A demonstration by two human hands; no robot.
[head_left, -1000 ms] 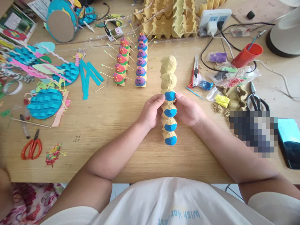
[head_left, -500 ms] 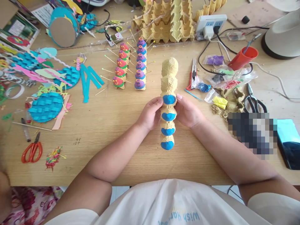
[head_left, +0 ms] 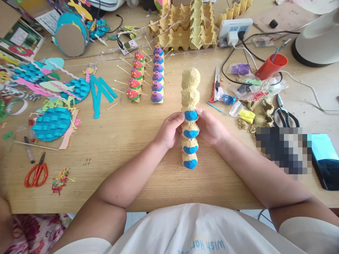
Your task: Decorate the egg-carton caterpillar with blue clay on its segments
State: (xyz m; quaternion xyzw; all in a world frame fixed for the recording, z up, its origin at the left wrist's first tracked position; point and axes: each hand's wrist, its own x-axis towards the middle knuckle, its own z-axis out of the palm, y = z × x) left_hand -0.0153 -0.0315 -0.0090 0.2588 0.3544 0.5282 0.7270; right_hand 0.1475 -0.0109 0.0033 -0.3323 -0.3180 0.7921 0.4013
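Observation:
Between my hands is an egg-carton strip (head_left: 190, 98) of several rounded bumps, held lengthwise over the table. Its lower bumps carry blue patches; the two at the far end are bare and tan. My left hand (head_left: 172, 130) grips the strip's left edge, thumb beside the uppermost blue patch. On the right edge, my right hand (head_left: 212, 127) holds it at about the same height, with its lower fingers partly hidden. Beyond my left hand stand a red-and-green decorated strip (head_left: 136, 74) and a purple one (head_left: 157, 76), both with faces and thin pins.
Egg trays (head_left: 182, 28) lie at the back, near a power strip (head_left: 235, 30). On the right are a red cup (head_left: 272, 67), clay bags, black-handled scissors (head_left: 284, 114) and a phone (head_left: 327, 162). Orange scissors (head_left: 36, 173) and blue woven paper discs (head_left: 52, 123) lie left.
The view has shifted slightly, so the table items appear a little further left or lower. Both hands keep the same hold on the strip.

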